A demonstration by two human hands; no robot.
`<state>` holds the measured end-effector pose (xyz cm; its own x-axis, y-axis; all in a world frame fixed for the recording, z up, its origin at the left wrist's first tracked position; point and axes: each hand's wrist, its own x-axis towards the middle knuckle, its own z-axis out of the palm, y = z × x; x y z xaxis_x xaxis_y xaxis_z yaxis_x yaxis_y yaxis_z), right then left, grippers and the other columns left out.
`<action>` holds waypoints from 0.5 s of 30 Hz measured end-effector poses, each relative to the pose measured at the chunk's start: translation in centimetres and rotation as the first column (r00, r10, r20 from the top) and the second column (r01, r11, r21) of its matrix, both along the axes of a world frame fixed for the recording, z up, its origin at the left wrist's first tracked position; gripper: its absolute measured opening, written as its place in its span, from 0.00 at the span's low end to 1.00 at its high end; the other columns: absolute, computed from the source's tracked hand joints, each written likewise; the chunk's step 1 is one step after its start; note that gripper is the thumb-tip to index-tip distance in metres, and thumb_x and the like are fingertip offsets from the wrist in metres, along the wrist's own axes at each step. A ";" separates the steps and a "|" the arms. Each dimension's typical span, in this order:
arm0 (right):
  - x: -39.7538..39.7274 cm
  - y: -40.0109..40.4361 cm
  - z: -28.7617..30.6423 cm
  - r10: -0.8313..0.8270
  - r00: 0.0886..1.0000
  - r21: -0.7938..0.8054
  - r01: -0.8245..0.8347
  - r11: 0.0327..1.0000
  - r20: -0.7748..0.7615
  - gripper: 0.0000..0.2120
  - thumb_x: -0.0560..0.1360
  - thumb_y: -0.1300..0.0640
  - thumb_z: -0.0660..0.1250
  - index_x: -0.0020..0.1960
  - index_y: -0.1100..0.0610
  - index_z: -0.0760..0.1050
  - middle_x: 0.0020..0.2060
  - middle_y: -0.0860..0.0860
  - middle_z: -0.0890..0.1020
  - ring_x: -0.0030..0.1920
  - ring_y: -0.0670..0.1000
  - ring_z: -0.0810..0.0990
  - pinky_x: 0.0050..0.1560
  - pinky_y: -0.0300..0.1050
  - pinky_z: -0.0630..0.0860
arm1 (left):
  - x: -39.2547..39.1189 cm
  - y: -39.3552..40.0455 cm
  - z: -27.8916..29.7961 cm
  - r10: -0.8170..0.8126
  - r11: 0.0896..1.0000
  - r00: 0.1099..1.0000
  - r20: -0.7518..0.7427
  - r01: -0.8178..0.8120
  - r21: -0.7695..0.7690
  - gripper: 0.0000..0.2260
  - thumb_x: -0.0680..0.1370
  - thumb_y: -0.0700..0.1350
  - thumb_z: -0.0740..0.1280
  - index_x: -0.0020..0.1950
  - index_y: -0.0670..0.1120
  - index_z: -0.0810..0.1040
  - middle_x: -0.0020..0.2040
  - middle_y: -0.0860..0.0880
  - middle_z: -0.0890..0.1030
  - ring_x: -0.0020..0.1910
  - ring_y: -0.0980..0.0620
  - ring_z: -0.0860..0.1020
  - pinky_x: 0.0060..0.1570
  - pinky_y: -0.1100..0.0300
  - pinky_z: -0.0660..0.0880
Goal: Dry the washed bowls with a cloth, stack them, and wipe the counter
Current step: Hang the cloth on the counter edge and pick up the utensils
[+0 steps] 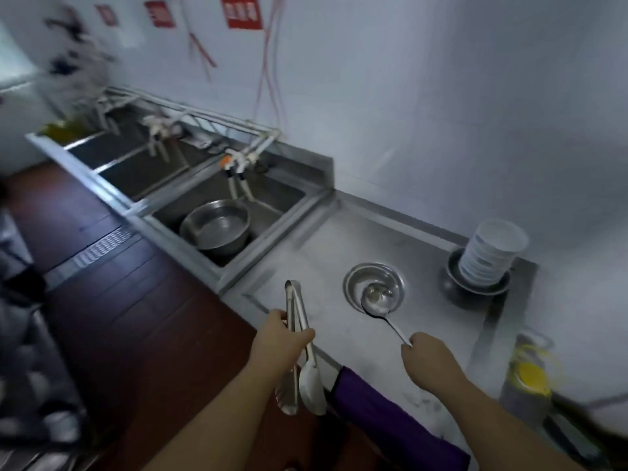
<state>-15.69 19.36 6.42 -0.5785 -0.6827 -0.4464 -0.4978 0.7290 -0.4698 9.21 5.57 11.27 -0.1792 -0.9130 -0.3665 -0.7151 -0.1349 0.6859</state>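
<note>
Bowls: a stack of white, ribbed bowls [489, 256] is seen leaning inside a dark metal basin [474, 290], at about 2 o'clock on the tabletop, close to the wall.
Small bowl: a shallow, shiny steel bowl [373, 285] is set near the middle of the tabletop, well apart from the stack.
Cloth: a purple cloth [390, 416] is draped over the near edge of the tabletop at 6 o'clock, between the two forearms; its surface looks soft and matte.
Tabletop: brushed stainless steel [323, 253], dull and smeared, with a raised rim at the back.
Left hand: the left hand [280, 338] is held over the front edge at 7 o'clock; its fingers are curled round metal tongs [295, 321] and a spoon-shaped utensil [311, 385], whose flat ends hang down.
Right hand: the right hand [430, 356] is at 5 o'clock; the thin handle of a steel ladle [377, 299] is pinched in its fingers, and the round, glossy ladle cup lies in the small bowl.
Sink: a large round steel basin [215, 229] sits in the nearest sink compartment [289, 198], at 10 o'clock.
</note>
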 end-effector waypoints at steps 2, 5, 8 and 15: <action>2.1 -1.4 0.7 0.085 0.996 -0.017 -0.085 0.996 0.003 0.17 0.83 0.57 0.60 0.36 0.56 0.64 0.33 0.49 0.73 0.31 0.48 0.69 0.29 0.42 0.64 | 2.9 0.4 0.8 0.075 0.997 0.997 -0.008 -0.075 -0.018 0.24 0.70 0.55 0.77 0.63 0.52 0.74 0.46 0.56 0.82 0.34 0.61 0.83 0.35 0.60 0.80; 5.9 -3.6 2.0 0.225 0.974 -0.021 -0.225 0.974 -0.013 0.19 0.84 0.57 0.61 0.35 0.56 0.63 0.32 0.48 0.72 0.31 0.47 0.68 0.28 0.41 0.62 | 7.5 1.4 2.0 0.183 0.982 0.983 0.020 -0.182 -0.043 0.25 0.70 0.57 0.77 0.62 0.53 0.73 0.43 0.56 0.82 0.33 0.60 0.82 0.29 0.66 0.72; 10.8 -5.7 3.7 0.375 0.926 -0.039 -0.376 0.926 -0.031 0.20 0.85 0.58 0.60 0.35 0.56 0.62 0.33 0.48 0.70 0.34 0.48 0.71 0.30 0.42 0.63 | 12.8 2.8 2.8 0.322 0.945 0.947 0.003 -0.321 -0.058 0.25 0.70 0.58 0.78 0.62 0.53 0.73 0.43 0.56 0.83 0.37 0.61 0.82 0.30 0.65 0.72; 25.4 -7.3 7.7 0.638 0.764 -0.142 -0.645 0.750 -0.098 0.17 0.85 0.52 0.62 0.39 0.55 0.71 0.35 0.49 0.77 0.34 0.49 0.77 0.32 0.42 0.67 | 26.8 8.1 3.1 0.623 0.779 0.777 -0.096 -0.626 -0.014 0.25 0.71 0.58 0.79 0.61 0.55 0.72 0.46 0.56 0.82 0.40 0.58 0.83 0.33 0.63 0.75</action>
